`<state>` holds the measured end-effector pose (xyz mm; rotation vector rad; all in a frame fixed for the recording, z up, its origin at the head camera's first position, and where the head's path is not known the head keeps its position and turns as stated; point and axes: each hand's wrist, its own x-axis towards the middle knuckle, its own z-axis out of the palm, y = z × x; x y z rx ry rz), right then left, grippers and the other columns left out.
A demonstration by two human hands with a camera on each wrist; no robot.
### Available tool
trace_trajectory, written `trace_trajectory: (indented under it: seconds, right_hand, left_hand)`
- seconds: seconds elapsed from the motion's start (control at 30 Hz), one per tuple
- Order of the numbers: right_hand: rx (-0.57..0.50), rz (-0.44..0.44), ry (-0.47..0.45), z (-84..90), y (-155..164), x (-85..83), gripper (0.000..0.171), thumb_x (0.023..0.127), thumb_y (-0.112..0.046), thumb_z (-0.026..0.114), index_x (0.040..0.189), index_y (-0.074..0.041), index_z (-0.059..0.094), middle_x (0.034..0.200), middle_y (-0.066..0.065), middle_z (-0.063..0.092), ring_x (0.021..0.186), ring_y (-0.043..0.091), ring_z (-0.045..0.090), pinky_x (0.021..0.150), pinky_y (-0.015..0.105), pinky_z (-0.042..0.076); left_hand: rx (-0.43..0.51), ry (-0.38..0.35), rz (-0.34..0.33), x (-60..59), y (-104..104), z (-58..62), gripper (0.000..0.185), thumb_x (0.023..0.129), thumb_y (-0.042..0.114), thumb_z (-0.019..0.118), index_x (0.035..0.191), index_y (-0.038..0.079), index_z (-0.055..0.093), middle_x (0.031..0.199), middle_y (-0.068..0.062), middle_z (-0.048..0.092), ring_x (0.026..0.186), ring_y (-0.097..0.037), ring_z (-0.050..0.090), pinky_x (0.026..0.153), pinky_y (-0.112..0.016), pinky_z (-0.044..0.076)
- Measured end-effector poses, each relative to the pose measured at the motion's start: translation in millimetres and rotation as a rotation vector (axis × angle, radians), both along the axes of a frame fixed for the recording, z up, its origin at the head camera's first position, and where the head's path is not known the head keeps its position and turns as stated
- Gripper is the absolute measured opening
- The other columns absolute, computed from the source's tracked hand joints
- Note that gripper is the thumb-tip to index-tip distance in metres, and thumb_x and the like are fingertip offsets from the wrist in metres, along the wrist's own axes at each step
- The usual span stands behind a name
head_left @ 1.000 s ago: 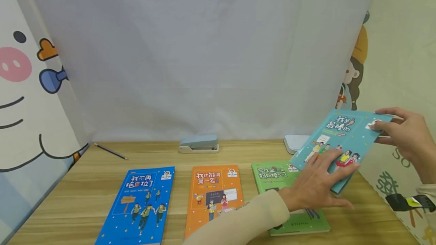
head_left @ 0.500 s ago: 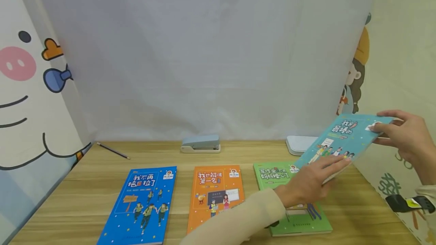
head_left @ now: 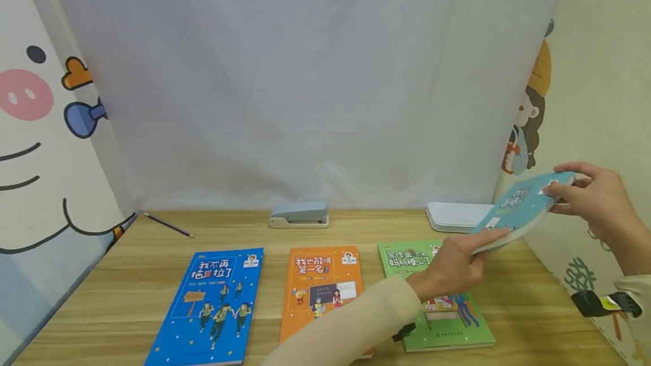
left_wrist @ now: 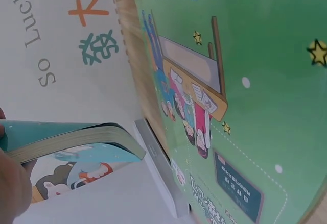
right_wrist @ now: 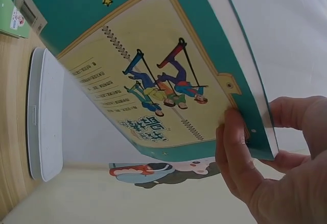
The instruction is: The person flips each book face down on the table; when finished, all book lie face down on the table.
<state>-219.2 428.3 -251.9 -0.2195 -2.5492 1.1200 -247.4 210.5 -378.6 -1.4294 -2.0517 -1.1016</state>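
A teal paperback book (head_left: pixel 519 206) is held tilted in the air over the right side of the table. My right hand (head_left: pixel 592 199) grips its upper right corner, thumb on the front cover and fingers behind. In the right wrist view the fingers (right_wrist: pixel 236 152) lie on the illustrated back cover. At the lower end of the book, my left hand (head_left: pixel 455 264) pinches the edge, its index finger along the cover. The left wrist view shows the page edges bowed slightly beside this hand (left_wrist: pixel 13 188). Below lies a green book (head_left: pixel 447 321), partly hidden by my left hand and forearm.
A blue book (head_left: pixel 218 298) and an orange book (head_left: pixel 322 281) lie to the left on the wooden table (head_left: pixel 122 281). Along the back are a pencil (head_left: pixel 169 225), a stapler (head_left: pixel 299 214) and a pale flat case (head_left: pixel 452 216). Curtain and printed walls enclose the table.
The teal book has tilted so its cover is seen more edge-on. My left hand has moved from lying spread over the cover to pinching its lower edge; more of the pale case shows.
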Motion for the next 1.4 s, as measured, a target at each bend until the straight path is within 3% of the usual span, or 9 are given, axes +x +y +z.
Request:
trace_trajectory:
  seconds: [0.13,0.2,0.4,0.53,0.7,0.9,1.1,1.27,1.4]
  right_hand:
    - [0.003,-0.004,0.001,-1.0,-4,-1.0,0.056,0.101,-0.010,0.052,0.145,0.017,0.030,0.111,0.036,0.051,0.063,-0.003,0.061,0.058,0.022,0.060]
    - [0.015,0.001,0.009,-2.0,-5,-1.7,0.056,0.101,-0.012,0.052,0.145,0.015,0.031,0.109,0.034,0.053,0.063,-0.003,0.062,0.058,0.021,0.059]
    - [-0.010,0.079,0.065,-5.7,-5,-2.2,0.061,0.102,-0.019,0.054,0.146,0.014,0.027,0.081,-0.008,0.061,0.059,-0.004,0.066,0.057,0.019,0.059]
    - [-0.038,0.119,0.079,-9.3,-3,-3.2,0.073,0.103,-0.029,0.055,0.152,0.010,0.017,0.080,-0.026,0.056,0.065,-0.006,0.067,0.059,0.017,0.058]
    - [-0.067,0.184,0.103,-16.4,2,-4.8,0.071,0.105,-0.030,0.049,0.158,-0.001,0.011,0.096,-0.027,0.055,0.078,-0.009,0.065,0.064,0.018,0.059]
    - [-0.102,0.250,0.113,-27.4,10,-5.0,0.068,0.105,-0.021,0.049,0.161,-0.015,0.010,0.108,-0.027,0.050,0.086,-0.012,0.064,0.068,0.017,0.059]
    - [-0.206,0.277,0.126,-41.2,18,-5.3,0.072,0.103,-0.016,0.053,0.161,-0.019,0.009,0.108,-0.025,0.050,0.087,-0.012,0.064,0.068,0.015,0.058]
    - [-0.280,0.307,0.114,-51.5,24,-7.6,0.074,0.103,-0.013,0.054,0.162,-0.022,0.010,0.107,-0.029,0.054,0.088,-0.012,0.065,0.069,0.015,0.058]
    - [-0.325,0.319,0.087,-59.4,26,-10.6,0.075,0.102,-0.014,0.056,0.162,-0.024,0.012,0.106,-0.031,0.057,0.089,-0.011,0.065,0.070,0.015,0.057]
  left_hand:
    - [0.021,-0.052,-0.021,-0.6,-4,2.2,0.053,0.093,-0.006,0.060,0.143,0.013,0.056,0.130,-0.008,0.068,0.062,0.001,0.046,0.054,-0.003,0.032]
    - [0.041,-0.078,-0.039,-0.9,-6,3.2,0.052,0.094,-0.005,0.059,0.143,0.011,0.055,0.133,-0.010,0.066,0.063,0.000,0.048,0.056,-0.003,0.034]
    - [0.104,-0.130,-0.072,-4.3,-11,3.2,0.049,0.096,-0.004,0.057,0.144,0.007,0.054,0.139,-0.013,0.060,0.090,-0.001,0.064,0.073,-0.002,0.044]
    - [0.183,-0.181,-0.082,-7.0,-13,2.0,0.048,0.096,-0.004,0.057,0.144,0.005,0.053,0.139,-0.015,0.061,0.116,-0.008,0.063,0.089,-0.008,0.047]
    - [0.287,-0.232,-0.087,-7.9,-14,3.4,0.047,0.095,-0.005,0.057,0.142,0.002,0.054,0.135,-0.017,0.063,0.114,-0.013,0.065,0.088,-0.010,0.049]
    - [0.333,-0.297,-0.112,-6.9,-16,6.2,0.049,0.096,-0.005,0.056,0.144,0.002,0.051,0.135,-0.019,0.063,0.113,-0.020,0.069,0.082,-0.011,0.052]
    - [0.361,-0.384,-0.120,-3.5,-19,13.4,0.050,0.096,-0.005,0.056,0.145,0.003,0.050,0.138,-0.017,0.062,0.110,-0.020,0.069,0.078,-0.013,0.055]
    - [0.413,-0.516,-0.143,-0.8,-20,18.7,0.050,0.097,-0.002,0.055,0.146,0.005,0.049,0.139,-0.018,0.060,0.107,-0.021,0.070,0.076,-0.015,0.056]
    - [0.430,-0.558,-0.147,0.1,-23,23.2,0.049,0.098,-0.002,0.055,0.146,0.005,0.050,0.138,-0.020,0.061,0.103,-0.021,0.072,0.073,-0.015,0.057]
